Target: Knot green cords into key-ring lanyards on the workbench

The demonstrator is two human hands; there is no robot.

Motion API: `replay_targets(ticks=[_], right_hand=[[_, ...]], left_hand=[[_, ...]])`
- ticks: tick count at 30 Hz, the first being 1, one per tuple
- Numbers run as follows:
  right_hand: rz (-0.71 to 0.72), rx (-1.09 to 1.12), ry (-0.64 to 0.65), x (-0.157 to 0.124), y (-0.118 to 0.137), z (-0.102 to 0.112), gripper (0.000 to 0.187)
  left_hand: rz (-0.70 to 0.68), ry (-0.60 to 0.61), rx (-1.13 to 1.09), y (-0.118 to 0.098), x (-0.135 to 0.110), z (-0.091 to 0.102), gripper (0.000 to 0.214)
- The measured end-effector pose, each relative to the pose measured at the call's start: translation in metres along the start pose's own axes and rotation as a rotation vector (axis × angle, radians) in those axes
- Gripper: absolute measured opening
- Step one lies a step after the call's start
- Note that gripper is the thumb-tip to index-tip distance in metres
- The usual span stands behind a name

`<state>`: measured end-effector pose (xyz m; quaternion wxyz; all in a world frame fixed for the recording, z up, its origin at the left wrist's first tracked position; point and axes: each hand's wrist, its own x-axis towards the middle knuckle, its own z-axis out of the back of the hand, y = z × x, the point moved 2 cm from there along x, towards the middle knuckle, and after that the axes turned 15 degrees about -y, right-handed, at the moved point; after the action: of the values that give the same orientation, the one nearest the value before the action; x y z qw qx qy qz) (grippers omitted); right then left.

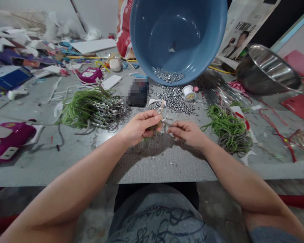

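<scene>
My left hand (pixel 143 125) is closed around a small bunch of green and grey cord (pixel 155 127), over the front middle of the table. A thin orange-tan strip stands up by its thumb. My right hand (pixel 186 132), just to the right, pinches a thin greyish strand that runs toward the left hand. Fine detail between the fingertips is too small to make out. Behind both hands lie loose silver metal beads or nuts (pixel 176 99). A bundle of green cords with silver metal rings (pixel 93 108) lies to the left, and a heap of green and grey cords (pixel 226 130) to the right.
A tilted blue basin (pixel 178 30) holds more metal pieces, with a white thread spool (pixel 188 93) before it. A dark phone (pixel 138 92) lies behind my left hand. Purple devices (pixel 14 140) and scraps crowd the left; a steel bowl (pixel 266 72) stands right.
</scene>
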<state>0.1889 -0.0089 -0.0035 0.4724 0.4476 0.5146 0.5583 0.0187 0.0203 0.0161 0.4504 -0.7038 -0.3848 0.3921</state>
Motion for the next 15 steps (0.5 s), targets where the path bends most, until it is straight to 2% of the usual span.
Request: replay_targets(ticks=[4, 9, 15], right_hand=[[-0.015, 0.232, -0.169, 0.001, 0.008, 0.018, 0.032], [-0.022, 0.47, -0.219, 0.002, 0.015, 0.028, 0.032], [0.03, 0.542, -0.25, 0.001, 0.019, 0.031, 0.029]], left_hand=[[-0.016, -0.104, -0.037, -0.004, 0.003, 0.007, 0.026], [-0.001, -0.115, -0.031, -0.005, 0.004, 0.006, 0.025], [0.01, -0.088, -0.036, -0.001, 0.006, 0.006, 0.026]])
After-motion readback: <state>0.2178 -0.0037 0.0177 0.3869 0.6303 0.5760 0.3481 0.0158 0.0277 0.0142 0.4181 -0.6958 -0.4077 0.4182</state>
